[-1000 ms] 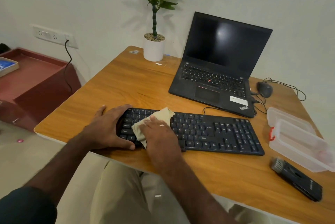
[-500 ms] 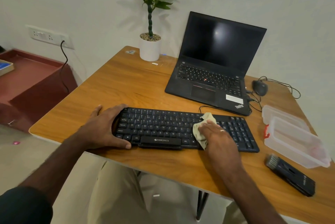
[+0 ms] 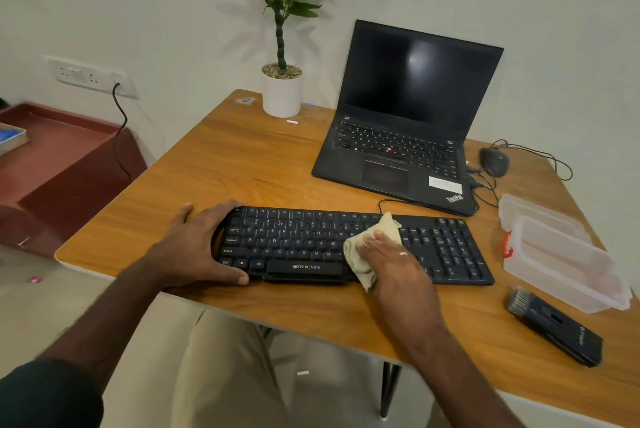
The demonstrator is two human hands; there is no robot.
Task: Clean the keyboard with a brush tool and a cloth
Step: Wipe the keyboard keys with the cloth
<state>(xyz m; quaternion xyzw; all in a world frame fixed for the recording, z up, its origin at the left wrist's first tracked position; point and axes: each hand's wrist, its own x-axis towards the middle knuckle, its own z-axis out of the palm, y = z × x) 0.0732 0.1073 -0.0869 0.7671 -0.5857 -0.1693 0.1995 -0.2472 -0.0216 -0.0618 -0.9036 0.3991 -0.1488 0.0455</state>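
Long black plastic keyboard [image 3: 353,245] lay along desk's near edge, long axis left-right before me. My right hand [image 3: 391,254], fingers flat and spread, pressed crumpled beige cloth [image 3: 372,247] onto keys right of centre; numpad end unwiped side nearer it, I judged. Left hand [image 3: 197,247] cupped keyboard's left end, thumb at front edge. Black bristled brush tool [image 3: 554,327] lay apart on wooden desk [image 3: 242,157], far right.
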